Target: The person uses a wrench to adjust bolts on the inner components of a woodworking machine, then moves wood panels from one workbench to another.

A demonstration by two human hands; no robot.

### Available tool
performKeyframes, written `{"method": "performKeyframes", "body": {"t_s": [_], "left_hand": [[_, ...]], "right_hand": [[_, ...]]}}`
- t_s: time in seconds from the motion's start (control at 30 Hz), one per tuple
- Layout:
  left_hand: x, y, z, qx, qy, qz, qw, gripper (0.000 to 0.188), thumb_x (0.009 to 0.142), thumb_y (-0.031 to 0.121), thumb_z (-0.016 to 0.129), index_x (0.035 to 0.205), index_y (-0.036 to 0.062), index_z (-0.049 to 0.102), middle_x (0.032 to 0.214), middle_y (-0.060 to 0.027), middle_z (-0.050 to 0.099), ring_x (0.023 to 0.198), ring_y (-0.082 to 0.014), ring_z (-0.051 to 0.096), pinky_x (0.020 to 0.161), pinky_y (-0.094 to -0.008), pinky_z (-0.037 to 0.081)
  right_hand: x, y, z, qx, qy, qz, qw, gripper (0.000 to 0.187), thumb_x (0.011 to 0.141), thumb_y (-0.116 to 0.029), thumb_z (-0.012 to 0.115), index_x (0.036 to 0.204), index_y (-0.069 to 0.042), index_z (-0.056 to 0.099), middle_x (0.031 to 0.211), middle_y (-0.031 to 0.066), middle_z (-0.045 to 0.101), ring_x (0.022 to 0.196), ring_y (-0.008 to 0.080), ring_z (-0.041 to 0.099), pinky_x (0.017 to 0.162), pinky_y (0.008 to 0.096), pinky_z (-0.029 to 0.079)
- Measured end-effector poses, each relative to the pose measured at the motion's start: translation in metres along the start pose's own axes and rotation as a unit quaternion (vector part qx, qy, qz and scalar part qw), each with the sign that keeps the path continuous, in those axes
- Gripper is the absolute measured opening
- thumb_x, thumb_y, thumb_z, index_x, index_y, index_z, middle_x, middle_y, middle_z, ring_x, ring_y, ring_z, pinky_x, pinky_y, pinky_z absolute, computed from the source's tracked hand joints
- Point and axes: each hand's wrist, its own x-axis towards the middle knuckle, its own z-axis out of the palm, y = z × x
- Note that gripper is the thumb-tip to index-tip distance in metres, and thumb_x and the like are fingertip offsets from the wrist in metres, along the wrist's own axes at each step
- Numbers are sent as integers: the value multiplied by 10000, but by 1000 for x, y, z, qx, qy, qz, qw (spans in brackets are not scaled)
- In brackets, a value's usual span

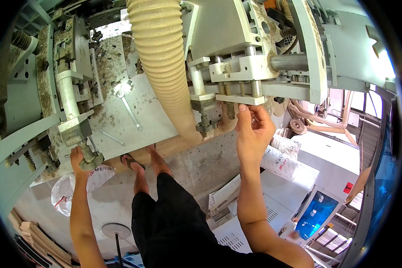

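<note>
My right hand (254, 131) is raised to the underside of a white metal bracket (240, 99) on the machine. Its thumb and curled fingers come together at the bracket's edge; whatever they pinch is hidden. Down at the left, my left hand (77, 161) is closed beside a dusty metal foot with a bolt (90, 157), and a small metal end pokes out by its fingers. What it grips is mostly hidden. A large combination wrench (130, 109) and a smaller wrench (113, 138) lie on the dusty white machine bed (154, 127) between my hands.
A thick ribbed beige hose (161, 62) hangs between the machine's two sides. Below the bed lies a clear plastic bag (64, 192). A white cabinet with a blue screen (317, 214) stands at the right, with white sacks (279, 161) beside it. Boards (35, 241) are stacked lower left.
</note>
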Motion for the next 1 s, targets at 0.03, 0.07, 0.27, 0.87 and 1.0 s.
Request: {"method": "performKeyframes", "body": {"t_s": [0.03, 0.07, 0.27, 0.87, 1.0], "left_hand": [[-1, -1, 3, -1, -11, -11, 1000, 370, 762, 256, 657, 1009, -7, 577, 956, -175, 584, 943, -374, 548, 826, -460, 459], [-1, -2, 7, -3, -23, -22, 1000, 369, 760, 256, 655, 1008, -7, 581, 960, -171, 584, 951, -368, 550, 832, -456, 461], [1, -2, 19, -59, 9, -59, 996, 346, 769, 237, 637, 1024, 5, 611, 1004, -148, 589, 995, -347, 557, 881, -439, 469], [10, 2, 14, 67, -2, -68, 995, 233, 782, 160, 591, 1011, 154, 638, 1036, -127, 605, 1029, -386, 555, 855, -500, 452], [7, -9, 26, 82, -63, -115, 988, 222, 802, 185, 599, 1019, 159, 640, 1061, -120, 609, 1066, -381, 550, 878, -508, 449]], "right_hand": [[0, 0, 0, -3, -2, -2, 1000, 149, 947, -98, 674, 898, 37, 631, 737, -45, 573, 614, -9, 423, 527, 177, 333], [0, 0, 1, -7, -3, -4, 1000, 148, 948, -97, 672, 897, 36, 632, 738, -47, 572, 616, -10, 422, 528, 177, 332], [0, 2, 1, -12, 0, -2, 1000, 142, 955, -96, 663, 903, 32, 631, 733, -48, 568, 617, -9, 416, 538, 175, 332], [-2, 5, 4, -14, 7, -27, 1000, 144, 954, -95, 665, 881, 20, 620, 720, -65, 533, 601, -16, 374, 522, 166, 290], [-3, 5, 4, -25, 8, -29, 999, 143, 954, -98, 667, 885, 20, 623, 723, -65, 537, 603, -18, 376, 522, 164, 288]]}}
